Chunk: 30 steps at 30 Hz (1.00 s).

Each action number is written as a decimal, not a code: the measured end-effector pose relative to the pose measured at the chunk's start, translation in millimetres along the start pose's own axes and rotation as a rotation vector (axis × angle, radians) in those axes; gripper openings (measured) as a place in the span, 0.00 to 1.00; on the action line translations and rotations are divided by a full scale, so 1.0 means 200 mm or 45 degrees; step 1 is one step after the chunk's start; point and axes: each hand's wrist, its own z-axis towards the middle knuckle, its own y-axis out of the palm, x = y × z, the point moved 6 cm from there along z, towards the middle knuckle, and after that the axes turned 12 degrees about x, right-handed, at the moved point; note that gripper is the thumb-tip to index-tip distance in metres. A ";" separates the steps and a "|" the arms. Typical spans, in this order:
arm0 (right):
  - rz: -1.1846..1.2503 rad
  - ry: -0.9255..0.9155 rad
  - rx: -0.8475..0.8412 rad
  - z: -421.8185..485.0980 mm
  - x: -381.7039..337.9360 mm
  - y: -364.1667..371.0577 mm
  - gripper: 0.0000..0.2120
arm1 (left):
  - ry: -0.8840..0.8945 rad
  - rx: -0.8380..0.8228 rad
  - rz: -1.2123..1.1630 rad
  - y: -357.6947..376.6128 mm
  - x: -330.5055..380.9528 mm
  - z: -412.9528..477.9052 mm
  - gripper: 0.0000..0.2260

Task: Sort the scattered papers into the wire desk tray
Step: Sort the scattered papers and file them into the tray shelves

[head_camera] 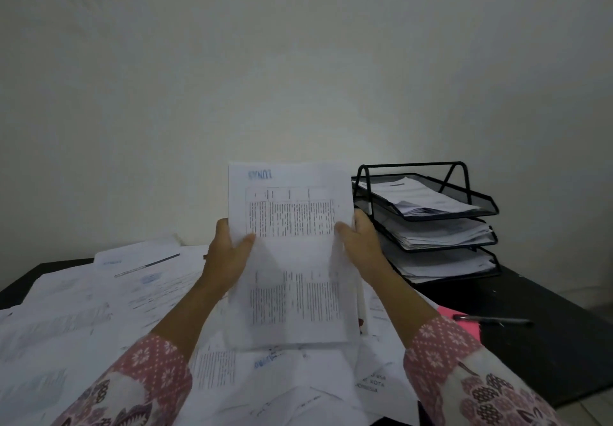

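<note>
Dark desk (pixel 547 352), papers (pixel 83 319) strewn from 6 to 9 o'clock.
Both my hands, left (pixel 229 253) and right (pixel 360 243), pinch one sheet (pixel 292 259) upright, thumbs in front; tray (pixel 428 223) stands at 3 o'clock, its three tiers holding papers.

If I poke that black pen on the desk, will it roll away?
Probably a bit. The pen looks round and slim, lying flat on the smooth dark desk, so a sideways poke could roll it. Its cap end rests on the pink paper, which might slow it. It likely feels light.
</note>
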 end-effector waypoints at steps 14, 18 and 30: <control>-0.164 0.450 0.190 0.11 0.45 -0.54 0.07 | -0.164 -0.608 0.216 0.54 -0.02 -0.28 0.19; -0.959 0.325 0.114 0.08 0.41 -0.68 0.05 | -0.244 -0.721 0.155 0.64 -0.04 -0.36 0.18; 0.158 0.760 0.581 0.26 0.59 -1.10 0.15 | -0.347 -1.184 0.096 0.88 0.00 -0.53 0.15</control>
